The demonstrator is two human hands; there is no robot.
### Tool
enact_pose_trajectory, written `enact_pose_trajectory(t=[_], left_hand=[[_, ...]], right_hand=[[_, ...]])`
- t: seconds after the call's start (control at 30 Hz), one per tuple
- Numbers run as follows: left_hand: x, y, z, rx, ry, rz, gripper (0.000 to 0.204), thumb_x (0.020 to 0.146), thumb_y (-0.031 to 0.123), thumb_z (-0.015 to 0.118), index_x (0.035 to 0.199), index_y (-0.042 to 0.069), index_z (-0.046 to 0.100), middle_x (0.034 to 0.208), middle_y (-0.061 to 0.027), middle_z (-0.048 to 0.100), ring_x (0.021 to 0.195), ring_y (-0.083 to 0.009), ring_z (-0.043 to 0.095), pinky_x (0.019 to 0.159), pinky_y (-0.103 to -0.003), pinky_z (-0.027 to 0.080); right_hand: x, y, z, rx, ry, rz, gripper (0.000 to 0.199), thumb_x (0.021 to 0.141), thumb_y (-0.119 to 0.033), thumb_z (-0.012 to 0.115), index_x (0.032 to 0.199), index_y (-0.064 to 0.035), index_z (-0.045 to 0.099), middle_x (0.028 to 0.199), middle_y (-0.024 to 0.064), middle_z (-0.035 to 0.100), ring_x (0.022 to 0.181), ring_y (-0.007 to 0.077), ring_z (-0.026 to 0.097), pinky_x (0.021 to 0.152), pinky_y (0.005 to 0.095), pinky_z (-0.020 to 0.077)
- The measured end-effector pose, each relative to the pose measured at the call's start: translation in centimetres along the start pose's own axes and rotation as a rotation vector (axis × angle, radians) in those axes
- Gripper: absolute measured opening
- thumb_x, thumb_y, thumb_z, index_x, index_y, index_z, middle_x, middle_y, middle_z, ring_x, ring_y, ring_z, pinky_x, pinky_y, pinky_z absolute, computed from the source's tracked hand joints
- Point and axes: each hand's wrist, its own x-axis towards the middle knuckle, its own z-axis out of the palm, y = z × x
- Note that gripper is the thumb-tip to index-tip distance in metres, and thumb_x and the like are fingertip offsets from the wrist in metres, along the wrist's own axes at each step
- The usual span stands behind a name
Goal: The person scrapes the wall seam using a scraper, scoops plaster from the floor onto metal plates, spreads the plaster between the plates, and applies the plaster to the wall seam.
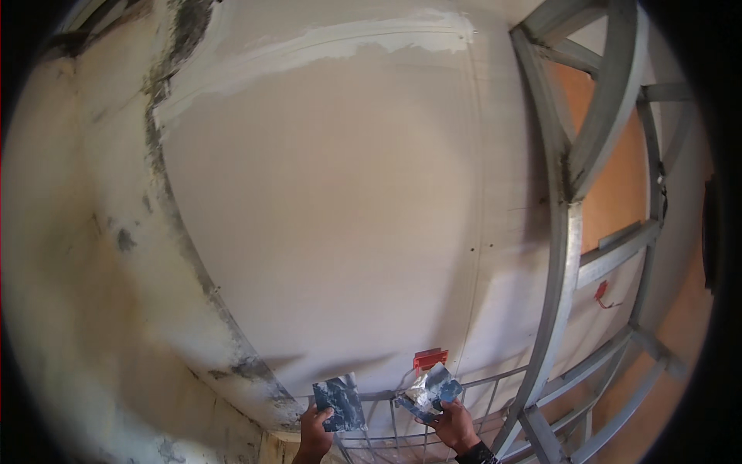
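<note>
My left hand [314, 435] grips a flat, dark, square putty spreader [345, 402] smeared with white, thumb across its face. To its right, my right hand [456, 429] is closed on a second dark spreader [445, 383]. A lump of white filler [420, 391] sits on the left part of that second spreader. Both tools are held apart from each other, in front of the lower part of a pale wall board [325, 224]. White filler [386, 32] is spread in a band along the board's upper edge.
A grey metal frame [568, 247] rises close on the right. A red electrical box [430, 359] is set in the board behind the right spreader; another red box [601, 291] shows beyond the frame. Metal bars [390, 421] run below my hands. A stained wall [85, 255] stands left.
</note>
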Motion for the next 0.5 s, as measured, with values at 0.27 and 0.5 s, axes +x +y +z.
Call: enact_pose_trajectory(t=[0.27, 0.5], left_hand=[[0.6, 3.4, 1.6, 0.017, 0.092, 0.003, 0.032, 0.074, -0.004, 0.063, 0.106, -0.002, 0.062, 0.105, -0.0174, 0.062, 0.093, -0.0324, 0.065, 0.083, -0.036, 0.051], [5.4, 6.6, 1.8, -0.537, 0.06, -0.328, 0.025, 0.086, 0.0, 0.06, 0.111, -0.001, 0.061, 0.1, -0.0034, 0.067, 0.091, -0.012, 0.062, 0.081, -0.03, 0.049]], right_hand=[[1.6, -0.6, -1.2, 0.051, -0.071, 0.114, 0.041, 0.097, -0.004, 0.039, 0.139, -0.0036, 0.036, 0.135, 0.0193, 0.049, 0.12, 0.0396, 0.055, 0.096, 0.0629, 0.0487], [0.8, -0.9, -2.1, 0.071, -0.073, 0.073, 0.041, 0.098, -0.004, 0.037, 0.139, -0.0047, 0.036, 0.133, 0.0182, 0.051, 0.117, 0.0388, 0.057, 0.095, 0.0622, 0.0496]])
